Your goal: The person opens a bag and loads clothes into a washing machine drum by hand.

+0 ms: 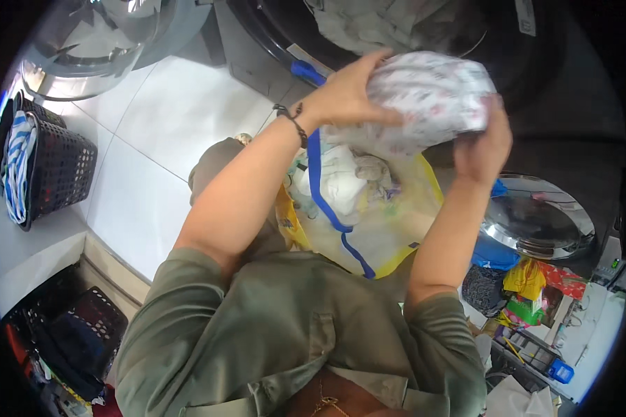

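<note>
A white cloth bundle with a small pink and grey print (431, 97) is raised between my two hands, slightly blurred. My left hand (348, 97) grips its left side, and my right hand (483, 142) holds it at the lower right. Just beyond it, a dark machine's round opening (501, 48) shows pale laundry (368, 17) inside. Below the bundle, a large translucent yellow-edged bag (386, 243) with blue straps holds white and pale crumpled cloths (334, 181).
A perforated dark laundry basket (59, 170) with striped clothing stands at left, another dark basket (101, 316) at lower left. A glossy round machine door (76, 76) hangs at upper left, another (535, 219) at right, near coloured packets (528, 278). White tiles (153, 118) cover the floor.
</note>
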